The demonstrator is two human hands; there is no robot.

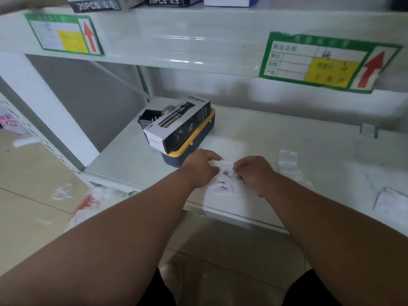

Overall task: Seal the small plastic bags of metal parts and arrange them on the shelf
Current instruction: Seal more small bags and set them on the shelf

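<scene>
A small clear plastic bag [225, 171] with a metal part inside lies on the white shelf [276, 138] near its front edge. My left hand [202, 167] pinches the bag's left side with curled fingers. My right hand [254, 172] pinches its right side. A second small bag with metal parts [224, 187] lies just in front of it, between my wrists. More clear bags [287, 161] lie to the right on the shelf, and another bag [389, 200] sits at the far right.
A black and white spray bottle box [176, 123] rests on a blue and yellow case [187, 155] behind my left hand. Green labels with red arrows hang on the upper shelf edge [198, 40]. Plastic litter [88, 202] lies on the floor at left.
</scene>
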